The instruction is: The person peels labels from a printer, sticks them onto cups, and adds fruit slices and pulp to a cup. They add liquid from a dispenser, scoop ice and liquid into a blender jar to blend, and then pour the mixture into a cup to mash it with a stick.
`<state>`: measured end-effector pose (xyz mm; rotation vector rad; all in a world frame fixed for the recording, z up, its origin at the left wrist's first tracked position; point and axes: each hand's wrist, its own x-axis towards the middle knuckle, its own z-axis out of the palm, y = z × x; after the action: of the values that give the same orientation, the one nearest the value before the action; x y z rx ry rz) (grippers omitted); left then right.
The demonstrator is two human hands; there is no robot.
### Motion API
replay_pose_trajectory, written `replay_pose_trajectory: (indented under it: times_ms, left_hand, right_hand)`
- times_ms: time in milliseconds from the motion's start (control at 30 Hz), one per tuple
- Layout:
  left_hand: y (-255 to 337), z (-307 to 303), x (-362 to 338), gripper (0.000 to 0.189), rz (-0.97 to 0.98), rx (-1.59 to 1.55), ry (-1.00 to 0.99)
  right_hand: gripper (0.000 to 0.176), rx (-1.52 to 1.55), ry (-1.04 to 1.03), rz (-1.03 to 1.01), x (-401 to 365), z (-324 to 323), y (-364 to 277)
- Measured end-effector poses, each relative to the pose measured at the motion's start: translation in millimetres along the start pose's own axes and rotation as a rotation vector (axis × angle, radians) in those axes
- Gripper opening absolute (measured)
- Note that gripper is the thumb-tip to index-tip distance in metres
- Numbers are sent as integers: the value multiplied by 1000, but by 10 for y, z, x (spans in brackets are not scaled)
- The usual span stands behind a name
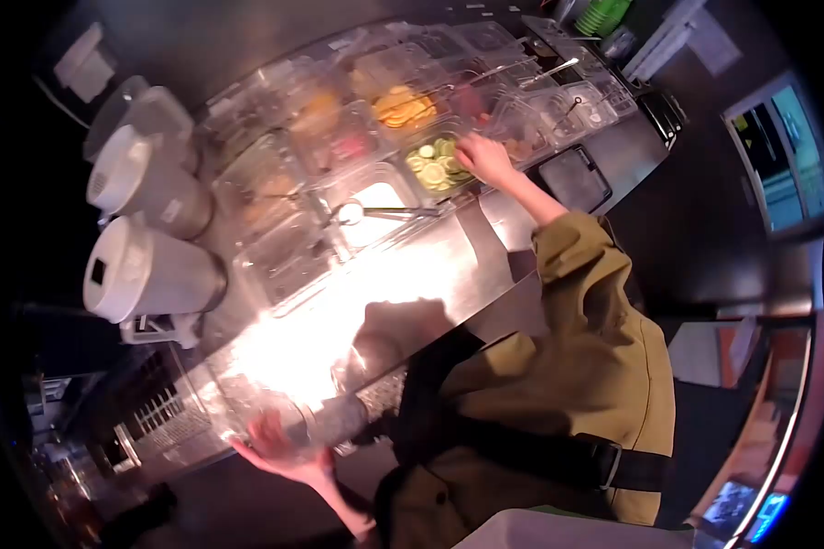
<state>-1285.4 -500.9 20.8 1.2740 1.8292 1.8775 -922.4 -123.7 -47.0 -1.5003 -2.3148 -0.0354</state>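
Note:
Sliced cucumber [435,165], pale green with darker rims, fills a clear tub in the front row. My right hand [483,157] reaches into the right side of that tub, fingers drawn together; their tips are hidden among the slices. At the lower left, by the counter's front edge, my left hand [284,453] is around a clear round container [293,419], whose outline is washed out by glare. Left of the cucumber is a tub of white food [375,206] with tongs [389,212] lying across it. Orange-yellow slices [405,108] sit behind the cucumber.
Several more clear tubs [265,192] line the steel counter [430,274], which glares brightly. Two white-lidded containers [124,265] stand at the left. A dark tray [574,178] lies right of the tubs. A lit screen [783,156] is at the far right.

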Motion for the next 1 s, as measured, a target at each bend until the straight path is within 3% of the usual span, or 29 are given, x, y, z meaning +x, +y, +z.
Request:
replay_pose_trajectory:
  times_ms: [167, 367, 400, 500, 567, 667, 767, 800, 900, 1000]
  left_hand:
    - [567, 1238, 271, 119, -191, -53, -235]
    - [559, 2239, 435, 115, -374, -119, -405]
    - [515, 2354, 455, 113, -395, -116, -421]
    - [420, 2610, 572, 109, -428, -72, -518]
    - [381, 2707, 665, 108, -465, 34, -580]
    - [376, 2897, 794, 106, -484, 126, -722]
    - [425, 3138, 881, 106, -492, 199, -860]
    - [432, 3189, 895, 106, -488, 207, -893]
    - [465, 3257, 939, 105, -493, 242, -960]
    - [466, 3293, 933, 104, -484, 237, -954]
  right_hand:
    - [17, 70, 183, -519, 890, 383, 645]
    - [21, -294, -28, -563, 1525, 769, 884]
    - [21, -223, -167, -608, 1580, 633, 859]
    - [30, -65, -398, -474, 1638, 252, 905]
    - [40, 116, -413, -472, 1523, -177, 1114]
    - [40, 29, -790, -557, 1451, -798, 1098]
    - [34, -45, -842, -554, 1389, -555, 1039]
    - [25, 40, -715, -639, 1361, -393, 1058]
    - [27, -256, -268, -1161, 1474, -119, 900]
    - [17, -516, -382, -1259, 1452, -3, 709]
